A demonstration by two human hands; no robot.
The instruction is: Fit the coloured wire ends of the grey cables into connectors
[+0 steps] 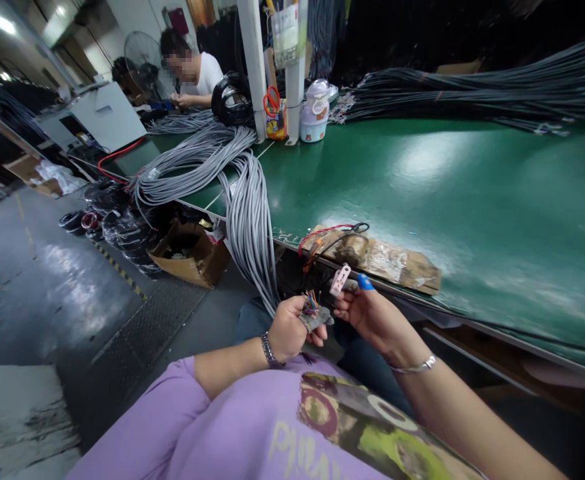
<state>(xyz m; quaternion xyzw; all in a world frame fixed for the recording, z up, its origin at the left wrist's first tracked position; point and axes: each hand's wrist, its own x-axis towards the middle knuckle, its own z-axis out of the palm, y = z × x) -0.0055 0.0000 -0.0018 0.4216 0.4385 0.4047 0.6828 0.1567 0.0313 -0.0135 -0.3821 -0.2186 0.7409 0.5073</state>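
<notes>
My left hand (pixel 288 327) is closed around the end of a grey cable (pixel 311 315) whose thin coloured wires fan out above my fingers. My right hand (pixel 372 313) is curled just to the right, pinching a small white connector (pixel 340 279) between thumb and fingers; its index fingertip wears a blue cap (pixel 365 282). Both hands hover close together below the front edge of the green table (pixel 447 193), above my lap.
A thick bundle of grey cables (pixel 247 207) drapes over the table edge to my left. A taped board (pixel 382 257) with red and black wires lies at the table edge. Another person sits working at the far left. Cardboard boxes (pixel 187 253) and cable coils stand on the floor.
</notes>
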